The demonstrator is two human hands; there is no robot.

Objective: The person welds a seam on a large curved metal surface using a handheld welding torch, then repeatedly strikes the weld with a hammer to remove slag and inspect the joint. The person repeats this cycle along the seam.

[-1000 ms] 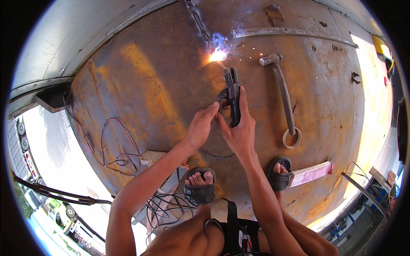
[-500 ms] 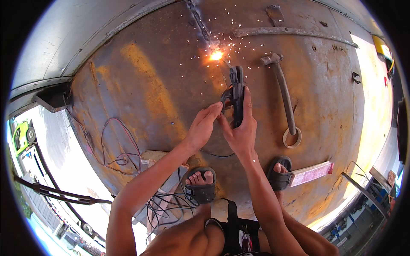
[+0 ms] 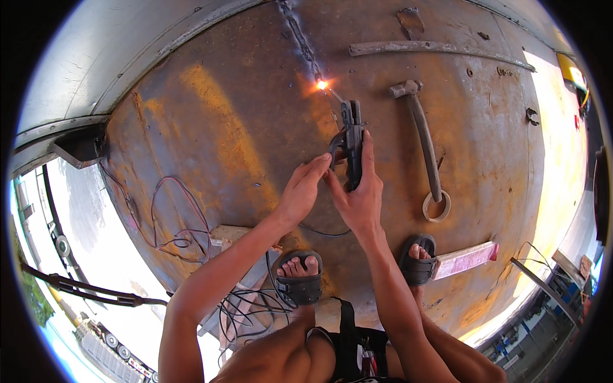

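1 hammer lies on its side, the end of its handle overlapping 1 pale ring. Beyond its head stretches 1 long grey bar, with 1 rusty scrap farther off. At right sit 1 dark clip and 1 pink-faced block; at left, thin wire loops loosely.

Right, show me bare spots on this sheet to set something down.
The rusty brown metal sheet looks mostly free between the grey metal-headed hammer and the small black clip, and between the thin reddish wires and the left hand. Crowded: tangled black cables by the left black sandal; black electrode holder and right hand below the orange glow.
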